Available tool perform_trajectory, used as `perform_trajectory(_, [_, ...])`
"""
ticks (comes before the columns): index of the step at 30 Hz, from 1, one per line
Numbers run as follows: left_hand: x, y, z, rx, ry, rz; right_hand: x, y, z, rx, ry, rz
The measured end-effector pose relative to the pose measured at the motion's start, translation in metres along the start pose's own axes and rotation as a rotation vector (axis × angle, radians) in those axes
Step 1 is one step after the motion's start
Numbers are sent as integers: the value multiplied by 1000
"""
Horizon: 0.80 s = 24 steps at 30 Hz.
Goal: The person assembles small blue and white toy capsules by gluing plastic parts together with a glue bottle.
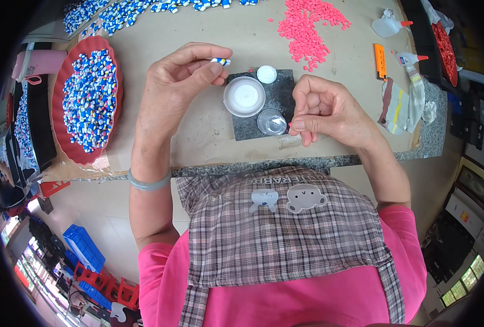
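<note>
Between thumb and forefinger, my left hand (185,76) pinches a small blue-and-white piece (221,61) with a touch of yellow. My right hand (324,111) pinches a tiny pink piece (290,125) at its fingertips, mostly covered by them. Both hands are raised over a dark square stone slab (243,131). On that slab stand a white round dish (229,110) with a white disc inside, a small white cap (266,74) and a clear round cup (272,122).
A red scalloped bowl (58,117) full of blue-and-white pieces sits at the left. Loose pink pieces (307,38) and more blue-and-white ones (122,17) lie at the back. Glue bottles (386,26), an orange box (380,61) and a cloth (397,103) are on the right.
</note>
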State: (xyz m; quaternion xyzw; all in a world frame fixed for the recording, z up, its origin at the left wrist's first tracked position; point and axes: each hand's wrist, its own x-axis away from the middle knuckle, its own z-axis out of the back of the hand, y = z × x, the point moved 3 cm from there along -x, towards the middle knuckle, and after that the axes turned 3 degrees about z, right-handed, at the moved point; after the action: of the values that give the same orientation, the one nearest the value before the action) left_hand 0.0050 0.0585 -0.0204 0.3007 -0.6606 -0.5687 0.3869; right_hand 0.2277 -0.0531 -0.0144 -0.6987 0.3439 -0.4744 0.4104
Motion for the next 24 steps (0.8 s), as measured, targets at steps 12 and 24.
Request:
perform_trajectory(12, [16,7,-4,19,-78,-19,0,-12,-12,137,26,0])
perform_trajectory(24, [31,11,-48,149,-109,-107,9,-29,-17,26,159,288])
